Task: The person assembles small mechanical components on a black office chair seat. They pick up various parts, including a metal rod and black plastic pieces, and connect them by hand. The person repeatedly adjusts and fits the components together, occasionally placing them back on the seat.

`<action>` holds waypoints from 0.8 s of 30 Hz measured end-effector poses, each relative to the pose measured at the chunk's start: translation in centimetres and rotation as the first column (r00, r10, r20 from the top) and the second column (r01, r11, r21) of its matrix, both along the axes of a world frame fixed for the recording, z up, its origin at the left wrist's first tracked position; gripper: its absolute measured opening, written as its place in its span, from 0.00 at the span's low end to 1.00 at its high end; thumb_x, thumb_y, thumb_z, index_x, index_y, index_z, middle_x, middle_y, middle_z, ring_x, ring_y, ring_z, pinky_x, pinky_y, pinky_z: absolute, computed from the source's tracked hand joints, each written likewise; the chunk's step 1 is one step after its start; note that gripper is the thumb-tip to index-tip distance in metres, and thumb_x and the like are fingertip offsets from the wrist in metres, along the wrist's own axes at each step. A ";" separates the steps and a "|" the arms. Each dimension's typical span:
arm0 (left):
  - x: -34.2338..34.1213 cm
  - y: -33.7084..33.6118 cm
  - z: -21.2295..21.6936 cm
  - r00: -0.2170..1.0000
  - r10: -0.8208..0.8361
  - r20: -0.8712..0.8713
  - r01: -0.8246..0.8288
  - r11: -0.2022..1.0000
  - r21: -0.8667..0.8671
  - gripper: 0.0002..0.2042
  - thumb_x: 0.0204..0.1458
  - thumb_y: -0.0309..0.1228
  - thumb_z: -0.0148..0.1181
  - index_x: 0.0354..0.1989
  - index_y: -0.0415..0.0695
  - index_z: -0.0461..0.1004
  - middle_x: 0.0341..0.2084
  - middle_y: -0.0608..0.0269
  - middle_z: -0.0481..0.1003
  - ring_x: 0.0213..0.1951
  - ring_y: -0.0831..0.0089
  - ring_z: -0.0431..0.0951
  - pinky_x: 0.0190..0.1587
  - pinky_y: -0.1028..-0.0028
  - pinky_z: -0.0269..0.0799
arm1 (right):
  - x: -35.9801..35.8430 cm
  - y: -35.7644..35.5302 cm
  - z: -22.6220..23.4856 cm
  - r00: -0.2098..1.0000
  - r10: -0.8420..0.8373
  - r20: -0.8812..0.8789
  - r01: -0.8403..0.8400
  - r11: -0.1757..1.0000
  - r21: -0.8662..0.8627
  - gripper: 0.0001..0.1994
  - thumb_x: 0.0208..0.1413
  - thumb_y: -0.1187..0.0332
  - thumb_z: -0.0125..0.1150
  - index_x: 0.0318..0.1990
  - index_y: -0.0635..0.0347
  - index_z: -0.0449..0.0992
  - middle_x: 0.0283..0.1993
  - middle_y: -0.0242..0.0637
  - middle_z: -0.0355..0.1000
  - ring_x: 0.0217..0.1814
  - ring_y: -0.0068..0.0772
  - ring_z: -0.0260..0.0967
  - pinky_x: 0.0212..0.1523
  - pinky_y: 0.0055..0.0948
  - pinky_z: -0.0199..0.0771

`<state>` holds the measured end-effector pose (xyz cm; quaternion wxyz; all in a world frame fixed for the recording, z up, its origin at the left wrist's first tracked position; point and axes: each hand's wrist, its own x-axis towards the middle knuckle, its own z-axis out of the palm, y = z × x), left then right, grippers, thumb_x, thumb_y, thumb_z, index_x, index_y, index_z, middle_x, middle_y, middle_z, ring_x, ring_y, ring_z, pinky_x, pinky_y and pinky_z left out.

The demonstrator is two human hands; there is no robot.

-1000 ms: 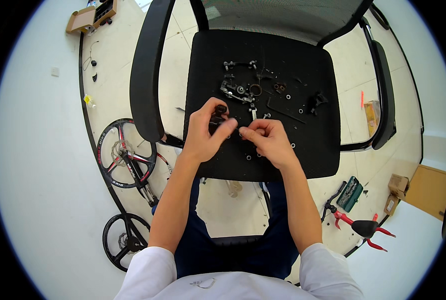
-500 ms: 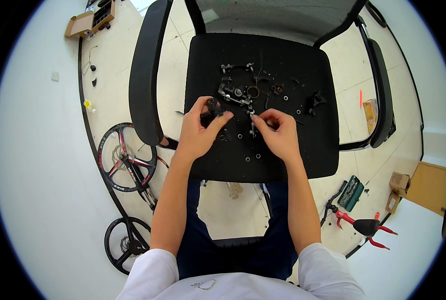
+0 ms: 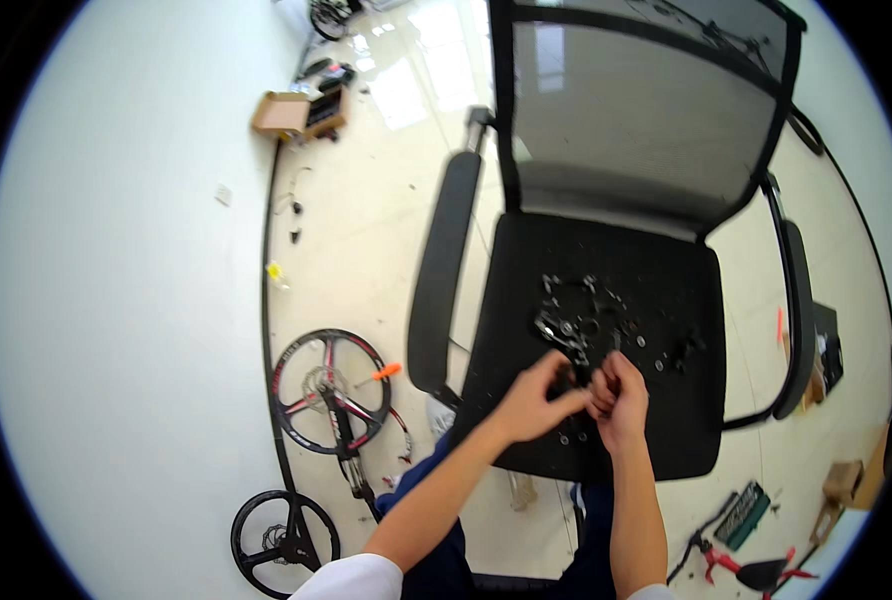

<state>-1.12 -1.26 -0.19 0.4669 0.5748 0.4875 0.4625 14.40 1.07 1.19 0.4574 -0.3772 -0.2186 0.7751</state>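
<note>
My left hand is curled above the front part of the black chair seat, its thumb and fingers closed around a small black part, mostly hidden. Right beside it, my right hand has its fingers bent in a pinch; what they hold is too small and blurred to name. Beyond the hands lies a silver-and-black metal mechanism, with a slimmer metal piece behind it. A black bracket-like part rests to the right. Small ring washers are scattered around.
Black armrests flank the seat, and a mesh backrest rises behind. On the floor at left are spoked wheels and an orange-handled screwdriver. An open cardboard box stands far left; a green case lies lower right.
The view has swung left and upward, so the chair appears farther right and lower. My hands have come together, nearly touching. The right fingers have curled in more.
</note>
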 end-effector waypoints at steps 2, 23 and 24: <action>0.6 -0.4 -0.4 0.990 -0.070 -0.121 0.040 0.972 -0.230 0.20 0.46 0.37 0.67 0.39 0.40 0.65 0.26 0.59 0.72 0.26 0.70 0.72 0.30 0.70 0.68 | -0.9 0.2 -0.5 0.986 -0.096 0.136 0.104 0.993 -0.050 0.21 0.66 0.54 0.42 0.20 0.49 0.54 0.13 0.23 0.45 0.14 0.16 0.40 0.15 0.21 0.37; 3.6 -0.9 -0.6 0.986 -0.072 -0.152 0.034 0.971 -0.237 0.16 0.47 0.32 0.61 0.42 0.39 0.66 0.31 0.54 0.74 0.31 0.69 0.74 0.35 0.70 0.69 | 0.0 0.7 -3.5 0.967 -0.222 0.128 0.223 0.975 0.005 0.20 0.64 0.58 0.47 0.19 0.47 0.55 0.15 0.21 0.45 0.15 0.17 0.42 0.17 0.21 0.45; 3.4 -0.9 -1.5 0.986 -0.050 -0.156 0.012 0.972 -0.236 0.15 0.47 0.31 0.61 0.41 0.39 0.67 0.30 0.56 0.74 0.31 0.71 0.73 0.35 0.71 0.69 | -0.1 0.4 -3.8 0.968 -0.234 0.087 0.236 0.972 -0.011 0.20 0.64 0.58 0.47 0.19 0.47 0.55 0.15 0.21 0.45 0.15 0.17 0.42 0.17 0.22 0.45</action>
